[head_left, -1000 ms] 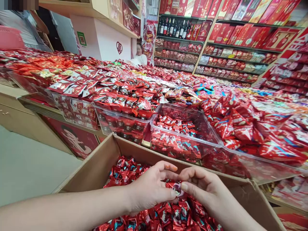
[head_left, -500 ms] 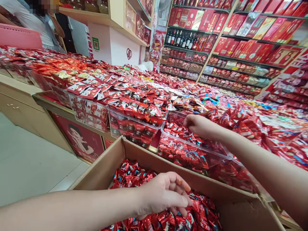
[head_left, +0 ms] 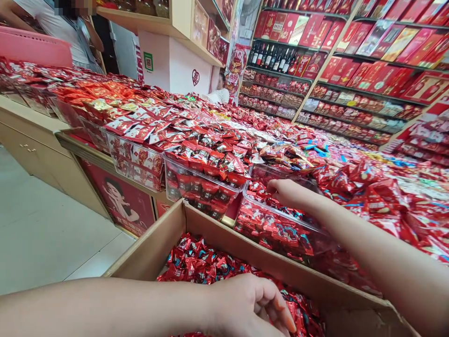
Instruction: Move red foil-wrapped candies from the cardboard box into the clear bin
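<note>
A cardboard box in front of me holds many red wrapped candies. My left hand is over them, fingers curled down; whether candies are between them is hidden. Beyond the box, my right hand reaches into a clear plastic bin of similar red candies. Its fingers are bent together at the candies, and what they hold, if anything, cannot be made out. Left of that bin stands another clear bin with dark red packets heaped above its rim.
More bins of packets line the counter. Shelves with red boxes and bottles stand behind. A person is at the back left beside a pink basket. Larger red packets lie beyond my right forearm.
My left hand has moved lower and nearer over the candies in the box. My right hand remains in the clear bin, slightly lower in view. The view has shifted a little.
</note>
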Tool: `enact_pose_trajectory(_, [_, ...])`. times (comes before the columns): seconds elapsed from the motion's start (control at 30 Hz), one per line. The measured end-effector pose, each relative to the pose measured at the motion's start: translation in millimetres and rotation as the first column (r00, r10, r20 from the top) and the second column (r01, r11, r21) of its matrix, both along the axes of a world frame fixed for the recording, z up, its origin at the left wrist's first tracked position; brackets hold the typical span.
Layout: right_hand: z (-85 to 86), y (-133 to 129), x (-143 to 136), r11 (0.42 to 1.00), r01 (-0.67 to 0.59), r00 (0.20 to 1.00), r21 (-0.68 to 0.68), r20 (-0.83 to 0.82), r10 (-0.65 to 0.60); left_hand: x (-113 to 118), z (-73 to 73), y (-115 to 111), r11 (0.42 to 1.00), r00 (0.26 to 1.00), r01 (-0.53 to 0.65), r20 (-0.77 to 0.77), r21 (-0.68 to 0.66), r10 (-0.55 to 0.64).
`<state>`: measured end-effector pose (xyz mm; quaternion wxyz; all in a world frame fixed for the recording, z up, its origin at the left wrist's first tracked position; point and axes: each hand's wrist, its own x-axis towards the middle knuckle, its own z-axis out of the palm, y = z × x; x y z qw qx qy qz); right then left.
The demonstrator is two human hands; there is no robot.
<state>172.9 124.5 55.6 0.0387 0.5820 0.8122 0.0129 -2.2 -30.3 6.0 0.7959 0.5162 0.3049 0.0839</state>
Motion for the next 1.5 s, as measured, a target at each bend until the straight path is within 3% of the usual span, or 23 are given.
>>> enact_pose_trajectory(0.13, [23.9,-13.1,-1.8,0.993,-0.028,1.000,0.116,-0.007,0.029,-2.9,-6.0,0.8,0.994,0.999,0.041,-0.033,0.102,-0.037])
enact_pose_trajectory(0.23, [41.6,-52.2,-9.3,0.954,-0.103,0.982,0.282,-0.121,0.142,-7.3,-6.0,3.2,0.942,0.981,0.175,-0.134,0.288,-0.141])
enact_pose_trajectory(0.27, [43.1,-71.2,-13.3,0.934,-0.137,0.961,0.330,-0.185,0.206,-9.3,-5.1,3.6,0.889,0.961,0.258,-0.194,0.378,-0.197])
enact_pose_trajectory(0.33, [35.3,-112.4,-22.2,0.928,-0.208,0.900,0.309,-0.311,0.306,-13.9,-5.0,2.8,0.692,0.888,0.455,-0.343,0.560,-0.307])
enact_pose_trajectory(0.4, [12.1,-148.8,-28.5,0.940,-0.329,0.870,0.092,-0.358,0.339,-18.9,-10.9,0.0,0.461,0.803,0.597,-0.492,0.657,-0.338])
enact_pose_trajectory(0.43, [-4.0,-162.1,-29.1,0.926,-0.377,0.868,-0.030,-0.361,0.342,-21.4,-16.6,-1.7,0.378,0.766,0.643,-0.554,0.666,-0.327])
enact_pose_trajectory(0.47, [-22.0,-171.6,-27.2,0.906,-0.402,0.871,-0.133,-0.360,0.334,-23.5,-23.6,-3.2,0.330,0.743,0.670,-0.599,0.665,-0.299])
enact_pose_trajectory(0.5, [-40.7,-177.0,-22.8,0.894,-0.398,0.881,-0.204,-0.357,0.311,-25.3,-31.1,-4.0,0.320,0.727,0.686,-0.634,0.654,-0.262])
enact_pose_trajectory(0.6, [-90.6,-174.9,3.3,0.922,-0.252,0.935,-0.294,-0.322,0.152,-26.2,-49.2,-0.4,0.378,0.735,0.649,-0.672,0.660,-0.090])
enact_pose_trajectory(0.7, [-116.9,-161.7,32.2,0.913,-0.082,0.976,-0.399,-0.217,-0.007,-20.6,-52.4,10.8,0.401,0.696,0.661,-0.718,0.634,-0.011])
enact_pose_trajectory(0.83, [-125.7,-157.9,41.2,0.865,-0.051,0.988,-0.500,-0.154,-0.031,-12.7,-43.8,20.7,0.378,0.600,0.754,-0.798,0.537,-0.063])
enact_pose_trajectory(1.03, [-147.3,-178.6,12.6,0.823,-0.066,0.992,-0.565,-0.127,-0.008,-9.8,-38.0,16.5,0.257,0.439,0.885,-0.879,0.388,-0.184])
enact_pose_trajectory(1.23, [-151.1,-178.5,11.6,0.799,-0.068,0.983,-0.597,-0.177,-0.049,-8.1,-33.9,16.1,0.201,0.397,0.911,-0.899,0.361,-0.185])
enact_pose_trajectory(1.3, [-146.3,-175.4,12.3,0.798,-0.085,0.970,-0.597,-0.234,-0.072,-8.3,-32.6,17.0,0.246,0.439,0.887,-0.881,0.392,-0.177])
enact_pose_trajectory(1.4, [-136.7,-172.5,7.7,0.789,-0.121,0.918,-0.603,-0.371,-0.143,-8.3,-32.2,18.1,0.442,0.633,0.735,-0.755,0.515,-0.172])
enact_pose_trajectory(1.43, [-133.5,-172.4,5.1,0.771,-0.150,0.858,-0.619,-0.469,-0.209,-7.8,-32.4,18.2,0.513,0.705,0.661,-0.689,0.548,-0.171])
enact_pose_trajectory(1.5, [-127.4,-173.3,0.2,0.720,-0.229,0.646,-0.654,-0.656,-0.390,-5.9,-33.5,17.8,0.623,0.810,0.525,-0.566,0.580,-0.156])
